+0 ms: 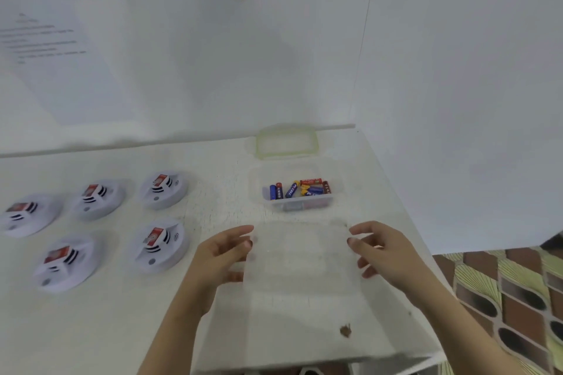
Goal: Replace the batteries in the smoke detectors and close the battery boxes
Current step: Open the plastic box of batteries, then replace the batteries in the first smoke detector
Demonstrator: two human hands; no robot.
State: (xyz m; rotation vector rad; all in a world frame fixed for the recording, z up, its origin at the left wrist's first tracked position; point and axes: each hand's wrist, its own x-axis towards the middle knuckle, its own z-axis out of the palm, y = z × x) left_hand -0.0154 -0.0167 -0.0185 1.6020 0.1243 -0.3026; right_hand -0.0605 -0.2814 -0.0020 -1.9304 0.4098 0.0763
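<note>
Left hand (221, 256) and right hand (385, 253) grip clear box (301, 256).

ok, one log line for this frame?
left hand and right hand hold blurred clear container by its sides | battery box: open, batteries inside | lid: behind box | smoke detectors: five, left, untouched

Bright, diffuse light washed the white surface (106, 329) and wall (457, 70) pale, leaving only faint grey shadows. Motion blur softened everything: the smoke detectors (158, 245) near the left edge smeared, the papers (45, 39) unreadable. Wide-angle distortion bowed the surface's far edge.
</note>
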